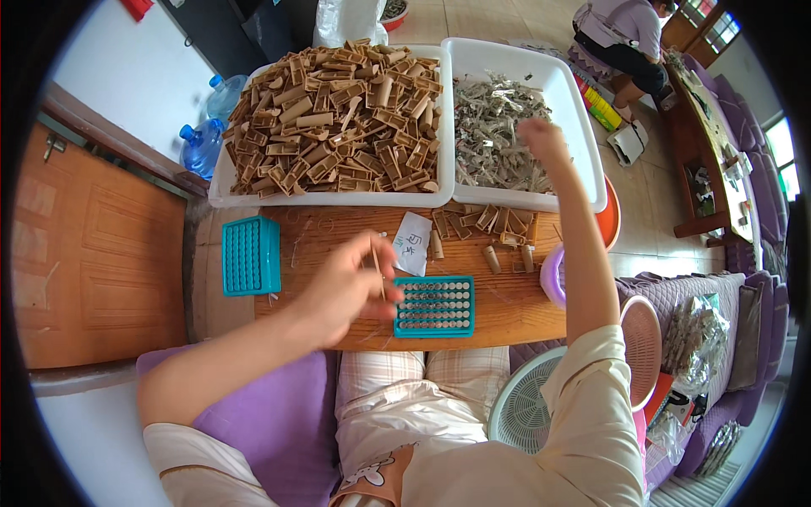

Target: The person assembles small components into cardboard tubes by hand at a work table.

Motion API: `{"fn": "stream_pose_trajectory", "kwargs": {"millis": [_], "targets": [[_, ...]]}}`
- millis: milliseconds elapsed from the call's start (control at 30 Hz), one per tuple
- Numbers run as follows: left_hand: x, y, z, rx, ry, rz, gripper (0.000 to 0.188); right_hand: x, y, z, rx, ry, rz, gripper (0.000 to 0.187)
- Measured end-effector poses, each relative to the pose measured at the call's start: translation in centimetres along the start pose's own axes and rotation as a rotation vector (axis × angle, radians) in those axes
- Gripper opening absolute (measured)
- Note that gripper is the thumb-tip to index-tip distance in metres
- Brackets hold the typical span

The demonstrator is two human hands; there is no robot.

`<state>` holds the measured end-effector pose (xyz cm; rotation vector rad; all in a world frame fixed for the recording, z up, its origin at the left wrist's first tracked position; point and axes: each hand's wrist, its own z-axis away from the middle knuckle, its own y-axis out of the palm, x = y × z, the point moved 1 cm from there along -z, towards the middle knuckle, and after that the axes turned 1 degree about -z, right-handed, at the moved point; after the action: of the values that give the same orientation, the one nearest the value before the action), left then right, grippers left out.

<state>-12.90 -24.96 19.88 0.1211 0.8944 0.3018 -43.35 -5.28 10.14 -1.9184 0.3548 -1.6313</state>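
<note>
Silvery pieces (490, 169) lie in a white bin (579, 101) at the surface's (524, 314) far-right corner, below the curled right hand (545, 142), its grip unclear; the half-curled left hand (359, 283) pinches a thin brown piece (378, 269) beside the near-edge teal rack (435, 334).

A white paper slip (413, 245) on the wooden counter (519, 314), just beyond the teal tray (435, 335), bears large dark handwriting with fainter blue-green marks beside it. Any print on the yellow, green and red package (600, 108) on the floor is too small to read.
</note>
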Motion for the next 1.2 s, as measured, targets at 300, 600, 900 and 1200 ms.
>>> {"fn": "stream_pose_trajectory", "kwargs": {"millis": [300,600,900,1200], "targets": [[6.5,0.9,4.9,0.26,-0.3,0.118,0.022,6.4,-2.8,7.0,0.205,-0.054,-0.914,0.018],[2.5,0.5,5.6,0.087,0.43,-0.276,0.037,13.1,3.5,23.8,0.409,-0.13,-1.031,0.02],[0.9,-1.4,4.7,0.051,0.566,-0.788,0.02,14.6,4.3,26.9,0.489,-0.053,-0.961,0.01],[0.6,-1.4,5.3,0.366,0.315,-0.126,0.018,12.7,4.7,26.0,0.476,0.431,-1.941,0.017]]}}
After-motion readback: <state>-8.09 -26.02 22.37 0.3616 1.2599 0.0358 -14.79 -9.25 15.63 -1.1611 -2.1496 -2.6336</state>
